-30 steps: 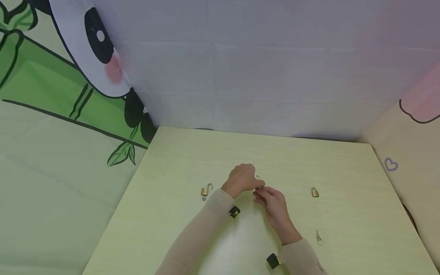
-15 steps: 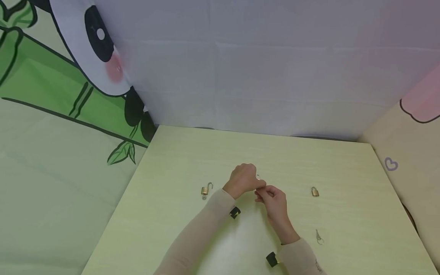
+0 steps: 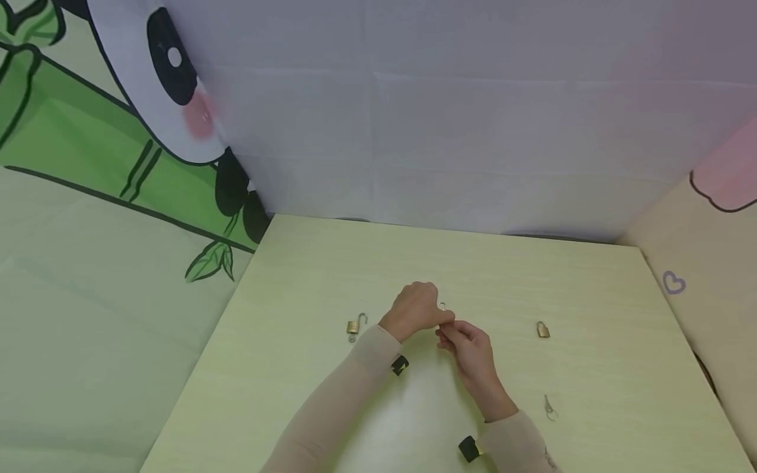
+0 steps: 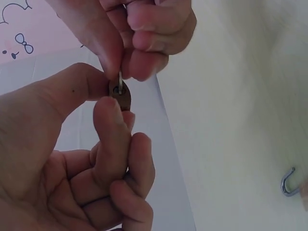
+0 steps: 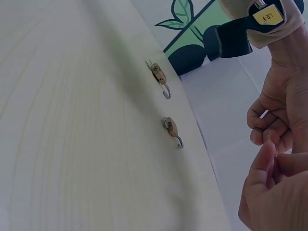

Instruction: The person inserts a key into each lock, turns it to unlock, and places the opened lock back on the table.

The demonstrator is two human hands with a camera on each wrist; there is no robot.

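My left hand (image 3: pixel 416 307) grips a small brass padlock (image 4: pixel 124 98) between thumb and fingers, its keyhole end showing in the left wrist view. A thin key (image 4: pixel 120 83) stands in that keyhole, pinched between thumb and fingers of my right hand (image 3: pixel 470 351). In the right wrist view both hands meet at the right side, and the held lock is mostly hidden there. A metal shackle (image 3: pixel 442 305) shows beside my left hand; I cannot tell whether it belongs to the held lock. The held lock's own shackle is hidden in the left wrist view.
An open padlock (image 3: pixel 353 327) with a key lies left on the pale table (image 3: pixel 378 256). Another open padlock (image 5: pixel 172 126) with a key lies near it in the right wrist view. At right are a closed padlock (image 3: pixel 543 330) and a key on a ring (image 3: pixel 550 408).
Both hands stay together in almost the same spot, with only tiny shifts. The things on the table have not moved.
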